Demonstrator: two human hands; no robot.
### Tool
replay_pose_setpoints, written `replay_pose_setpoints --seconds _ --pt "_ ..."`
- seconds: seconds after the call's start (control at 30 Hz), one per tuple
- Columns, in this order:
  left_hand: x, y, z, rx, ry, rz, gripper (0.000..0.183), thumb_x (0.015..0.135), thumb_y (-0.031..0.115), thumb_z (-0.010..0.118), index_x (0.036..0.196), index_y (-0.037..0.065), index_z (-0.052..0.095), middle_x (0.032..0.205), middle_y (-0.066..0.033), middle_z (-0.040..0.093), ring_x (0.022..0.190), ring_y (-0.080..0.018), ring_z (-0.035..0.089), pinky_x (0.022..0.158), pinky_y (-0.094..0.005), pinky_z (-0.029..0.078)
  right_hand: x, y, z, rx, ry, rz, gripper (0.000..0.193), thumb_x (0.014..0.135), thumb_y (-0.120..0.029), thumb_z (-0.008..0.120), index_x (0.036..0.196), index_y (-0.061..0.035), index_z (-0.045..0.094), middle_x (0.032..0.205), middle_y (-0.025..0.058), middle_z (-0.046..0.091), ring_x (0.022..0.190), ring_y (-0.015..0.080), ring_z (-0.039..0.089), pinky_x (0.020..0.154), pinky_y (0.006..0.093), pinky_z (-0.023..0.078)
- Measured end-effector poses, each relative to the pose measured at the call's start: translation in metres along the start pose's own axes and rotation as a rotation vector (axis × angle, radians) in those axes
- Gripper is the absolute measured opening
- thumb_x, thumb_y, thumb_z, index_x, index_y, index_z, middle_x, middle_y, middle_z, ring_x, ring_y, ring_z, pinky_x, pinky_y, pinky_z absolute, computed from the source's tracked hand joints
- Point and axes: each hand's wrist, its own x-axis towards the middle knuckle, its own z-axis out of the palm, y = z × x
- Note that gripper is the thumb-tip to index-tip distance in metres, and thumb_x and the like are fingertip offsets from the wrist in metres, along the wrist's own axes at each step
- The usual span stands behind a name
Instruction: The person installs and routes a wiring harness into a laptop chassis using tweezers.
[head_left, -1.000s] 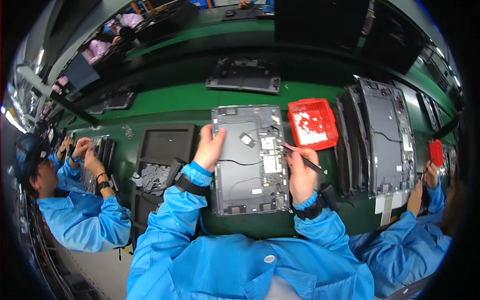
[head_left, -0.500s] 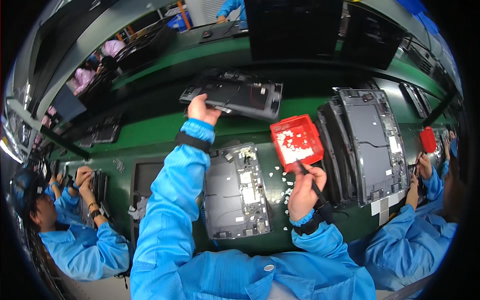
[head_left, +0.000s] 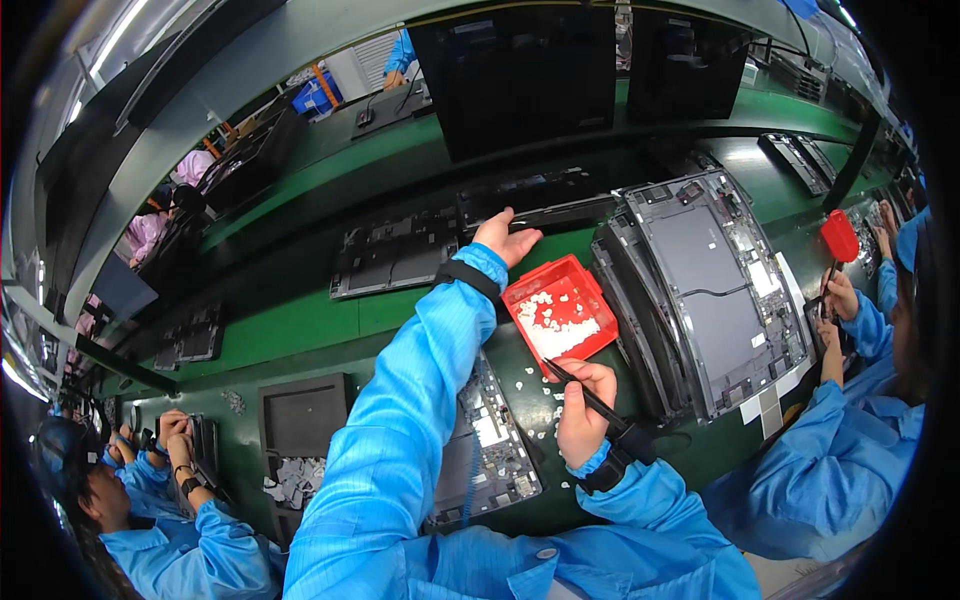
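Open grey chassis (head_left: 503, 458) is lying on the green bench (head_left: 350, 360), left sleeve (head_left: 405, 430) partly covering it. It's showing grey plate to the left, a dense component board running down the right side, white patches sitting on that. Right hand (head_left: 584, 420) is clamping black tweezers (head_left: 597, 403), tips pointing at the red bin (head_left: 552, 274); can't tell if tips are meeting. White bits (head_left: 562, 330) are lying in the bin. Left hand (head_left: 503, 243) is hovering by the dark flat unit (head_left: 545, 192), fingers standing apart; can't tell if touching. Panel stack (head_left: 712, 290) is carrying small white labels, print coming out too small to read.
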Motion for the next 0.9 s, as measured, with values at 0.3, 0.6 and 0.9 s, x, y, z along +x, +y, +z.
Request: replay_pose_setpoints --seconds 0.3,0.6,0.9 --pt "-0.048 0.189 -0.118 2.058 0.702 0.513 0.037 0.077 0.034 0.060 0.101 0.006 0.062 0.104 -0.0172 0.061 0.092 -0.0296 0.061 0.077 -0.0391 0.048 0.002 0.006 0.002 0.079 -0.056 -0.024 0.015 0.086 0.000 0.046 0.099 -0.0026 0.038 0.099 0.0154 0.051 0.085 0.0176 0.053 0.081 0.0320 0.044" --pt "-0.071 0.232 -0.207 1.821 0.983 0.324 0.076 0.062 0.057 0.068 0.098 -0.010 0.059 0.106 -0.0238 0.058 0.104 -0.0322 0.054 0.085 -0.0360 0.044 0.002 0.009 0.000 0.019 -0.048 0.048 0.009 0.087 0.000 0.041 0.095 -0.0029 0.038 0.091 0.0139 0.052 0.081 0.0171 0.051 0.079 0.0319 0.042" --pt "-0.091 0.269 -0.244 1.754 0.762 0.699 0.071 0.083 0.059 0.038 0.091 -0.008 0.060 0.092 -0.0225 0.060 0.088 -0.0373 0.056 0.076 -0.0431 0.041 0.002 0.009 -0.001 0.006 -0.056 0.057 0.009 0.087 0.000 0.041 0.095 -0.0017 0.038 0.092 0.0146 0.052 0.081 0.0176 0.052 0.080 0.0323 0.043"
